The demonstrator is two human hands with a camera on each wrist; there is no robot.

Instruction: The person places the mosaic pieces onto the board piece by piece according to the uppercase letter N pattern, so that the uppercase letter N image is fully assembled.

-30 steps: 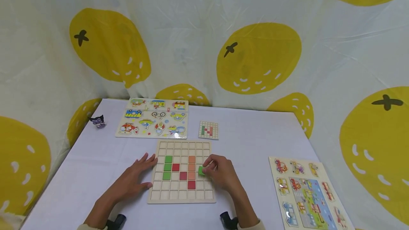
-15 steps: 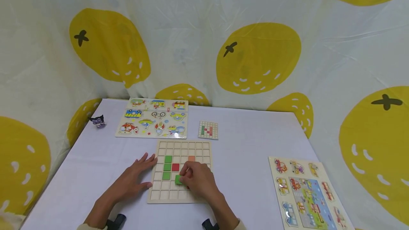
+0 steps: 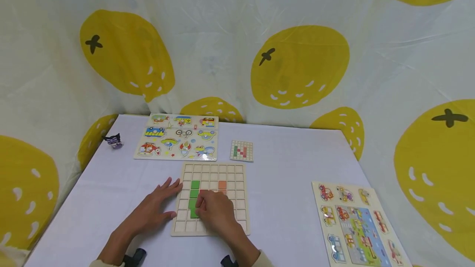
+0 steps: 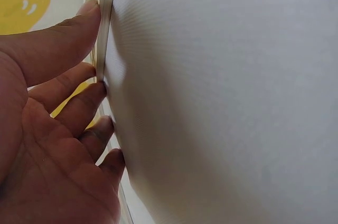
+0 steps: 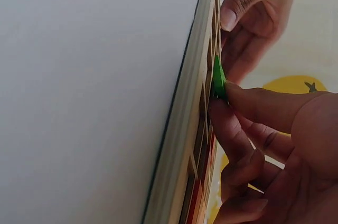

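Note:
A wooden grid board (image 3: pixel 211 228) lies on the white table, with green, red and orange square tiles in some of its cells. My right hand (image 3: pixel 217 212) pinches a green tile (image 5: pixel 218 78) between thumb and finger, tilted over a cell just below the column of green tiles (image 3: pixel 194 188). That hand covers part of the red and orange tiles. My left hand (image 3: pixel 154 207) rests at the board's left edge, fingers spread, with thumb and fingertips touching the edge in the left wrist view.
Behind the board lies a small pattern card (image 3: pixel 242 151) printed with coloured squares. A vehicle puzzle board (image 3: pixel 176 137) is at the back left, another puzzle board (image 3: pixel 358 226) at the right. A small dark figurine (image 3: pixel 114 141) stands far left.
My right hand has carried the green tile leftward across the board, from its right side to the cell below the green column. The left hand has stayed in place.

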